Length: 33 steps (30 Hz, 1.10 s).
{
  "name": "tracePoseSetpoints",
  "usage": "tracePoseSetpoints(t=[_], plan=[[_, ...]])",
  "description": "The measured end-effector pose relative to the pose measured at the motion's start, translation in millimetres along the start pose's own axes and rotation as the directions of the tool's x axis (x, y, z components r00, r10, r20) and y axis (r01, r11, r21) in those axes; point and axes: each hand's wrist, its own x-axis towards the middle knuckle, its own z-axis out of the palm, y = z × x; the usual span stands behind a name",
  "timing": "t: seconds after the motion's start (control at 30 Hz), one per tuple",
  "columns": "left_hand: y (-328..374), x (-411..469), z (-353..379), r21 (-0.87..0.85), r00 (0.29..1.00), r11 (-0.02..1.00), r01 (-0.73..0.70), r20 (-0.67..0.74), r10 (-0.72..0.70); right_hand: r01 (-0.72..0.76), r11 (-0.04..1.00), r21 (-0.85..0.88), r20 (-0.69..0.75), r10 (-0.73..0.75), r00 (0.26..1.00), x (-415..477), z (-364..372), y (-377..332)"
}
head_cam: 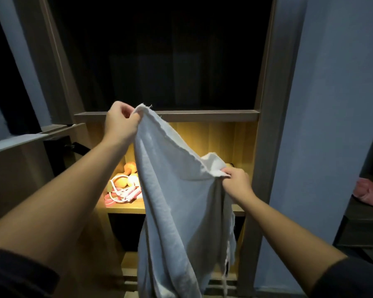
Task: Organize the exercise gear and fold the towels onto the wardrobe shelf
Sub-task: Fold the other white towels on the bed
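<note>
A white towel (pixel 177 207) hangs in the air in front of the wardrobe, its frayed top edge stretched between my hands. My left hand (pixel 120 123) pinches the upper left corner, held high. My right hand (pixel 236 183) pinches the other corner, lower and to the right. The cloth drapes down past the lit shelf (pixel 125 209). On that shelf, at its left, lie pink dumbbells (pixel 129 168) and a pink and white skipping rope (pixel 123 193), partly hidden behind the towel.
The wardrobe's upper compartment (pixel 170 61) is dark. A wooden shelf board (pixel 213 115) runs above the lit niche. An open door panel (pixel 15 140) stands at the left. A pink cloth (pixel 368 192) lies on dark furniture at the far right.
</note>
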Motion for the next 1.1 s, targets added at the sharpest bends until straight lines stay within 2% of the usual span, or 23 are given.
tracePoseSetpoints(t=[0.17, 0.23, 0.3, 0.4, 0.53, 0.6, 0.67, 0.73, 0.83, 0.93, 1.1], plan=[[-16, -19, 0, -0.161, 0.977, 0.964, 0.209, 0.074, -0.199, 0.234, 0.964, 0.124, -0.066, -0.227, 0.972, -5, -14, -37], [-10, -25, -3, -0.149, 0.971, 0.964, 0.219, 0.132, -0.201, 0.291, 0.947, 0.133, -0.072, -0.283, 0.956, -6, -22, -59], [-1, -37, -1, -0.074, 0.954, 0.981, 0.178, 0.259, -0.153, 0.287, 0.949, 0.129, -0.030, -0.285, 0.958, -12, -30, -81], [8, -75, 5, 0.016, 0.829, 0.999, 0.033, 0.558, -0.036, 0.152, 0.982, 0.109, 0.188, -0.171, 0.967, -31, -32, -100], [-19, -127, 12, 0.080, 0.671, 0.990, 0.113, 0.729, -0.136, -0.148, 0.985, 0.085, 0.468, 0.091, 0.879, -61, -23, -85], [-38, -153, 15, 0.110, 0.596, 0.970, 0.216, 0.772, -0.220, -0.282, 0.952, 0.119, 0.564, 0.169, 0.808, -78, -14, -66], [-56, -180, 20, 0.087, 0.491, 0.945, 0.316, 0.837, -0.241, -0.402, 0.902, 0.158, 0.650, 0.211, 0.730, -95, 0, -42], [-73, -207, 25, 0.123, 0.416, 0.912, 0.392, 0.860, -0.295, -0.484, 0.866, 0.126, 0.686, 0.277, 0.673, -112, 17, -17], [-102, -244, 34, 0.232, 0.363, 0.844, 0.484, 0.824, -0.435, -0.561, 0.824, 0.086, 0.702, 0.349, 0.621, -134, 37, 17], [-125, -277, 40, 0.269, 0.279, 0.745, 0.610, 0.807, -0.520, -0.620, 0.785, 0.017, 0.715, 0.424, 0.557, -153, 51, 41], [-156, -317, 45, 0.338, 0.167, 0.597, 0.728, 0.757, -0.632, -0.546, 0.828, -0.132, 0.651, 0.488, 0.582, -178, 68, 73]])
